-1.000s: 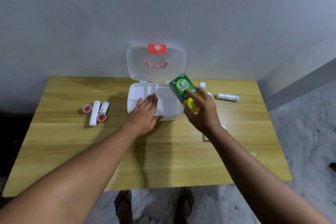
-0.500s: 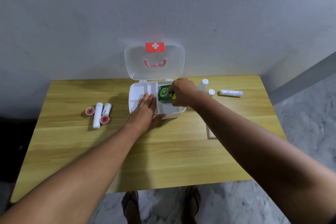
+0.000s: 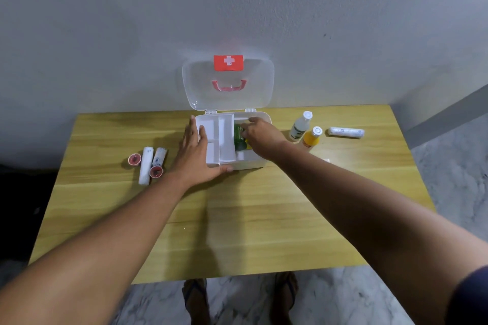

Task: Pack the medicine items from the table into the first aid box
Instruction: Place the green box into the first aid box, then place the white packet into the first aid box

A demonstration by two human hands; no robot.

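step: seating green carton [image 3: 239, 132] in white plastic first-aid box [image 3: 260, 163] | right fingers [image 3: 247, 128] apparently still gripping it | left hand [image 3: 194, 155] flat, released, steadying box | next: let go, fetch bottles right of box

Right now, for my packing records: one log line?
step: placing green box in first aid box | right hand: inside | left hand: bracing

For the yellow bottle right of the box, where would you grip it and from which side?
Probably around the yellow bottle's body, below its white cap. It stands roughly upright, tilted in this wide view, so a sideways wrap suits. Come from the near right: the white bottle stands close behind on its left, while the right hand is at the first aid box.
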